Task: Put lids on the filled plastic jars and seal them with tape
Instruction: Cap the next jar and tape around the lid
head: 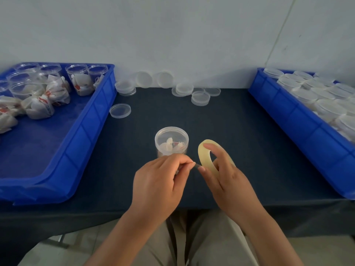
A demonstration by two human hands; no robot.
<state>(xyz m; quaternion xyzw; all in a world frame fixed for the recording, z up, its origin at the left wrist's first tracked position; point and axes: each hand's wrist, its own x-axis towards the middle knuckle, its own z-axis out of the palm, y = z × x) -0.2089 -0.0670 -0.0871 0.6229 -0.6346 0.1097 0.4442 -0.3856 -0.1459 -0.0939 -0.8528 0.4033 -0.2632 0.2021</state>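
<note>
On my feed both bare forearms rise from the bottom edge and converge over the near side of the tabletop (240, 127). The left hand (159, 181) is curled, thumb and forefinger pinching the tape end (197, 166) at their tips. The right hand (228, 179) grips the tape roll (204, 157) on edge, forefinger over its top and thumb on the outer rim. The hands are almost touching.

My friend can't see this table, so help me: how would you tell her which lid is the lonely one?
Find the blue bin on the left, holding open jars. Beside its right wall, on the dark table, lies one clear lid. It lies flat and alone, while the other lids crowd together farther back by the wall.
</note>
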